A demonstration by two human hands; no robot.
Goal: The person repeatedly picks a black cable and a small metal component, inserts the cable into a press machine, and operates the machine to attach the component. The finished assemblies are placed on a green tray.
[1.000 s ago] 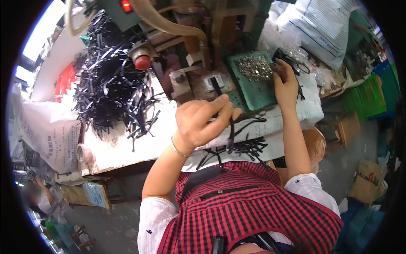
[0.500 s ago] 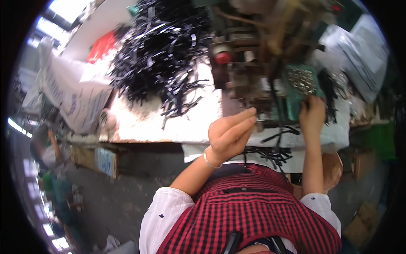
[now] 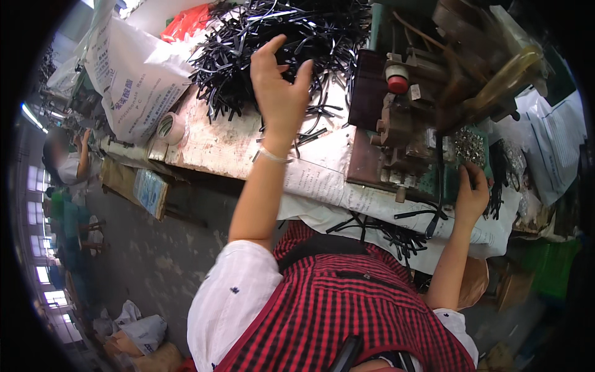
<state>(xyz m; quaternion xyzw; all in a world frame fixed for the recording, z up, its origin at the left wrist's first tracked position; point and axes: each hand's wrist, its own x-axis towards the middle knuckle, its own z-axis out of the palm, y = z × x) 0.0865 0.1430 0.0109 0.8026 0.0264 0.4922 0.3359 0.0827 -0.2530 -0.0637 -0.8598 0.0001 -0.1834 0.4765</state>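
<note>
L hand [image 3: 279, 87] spread over black strap pile [image 3: 273, 43] | R hand [image 3: 471, 195] fingers curled at rivet tray [image 3: 468, 146], grip unclear

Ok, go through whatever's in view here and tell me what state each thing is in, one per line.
Left hand: raised, fingers spread, empty, over the pile.
Right hand: fingers at the tray of small metal parts.
Black strips: heaped loose on the bench.
Tape roll: lying flat.
Red button: cannot tell if pressed.

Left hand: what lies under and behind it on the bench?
Behind the raised left hand lies a heap of black strips on the paper-covered bench. A few loose strips show beside the wrist. Whatever sits directly beneath the palm is covered; the fingers appear empty.
</note>
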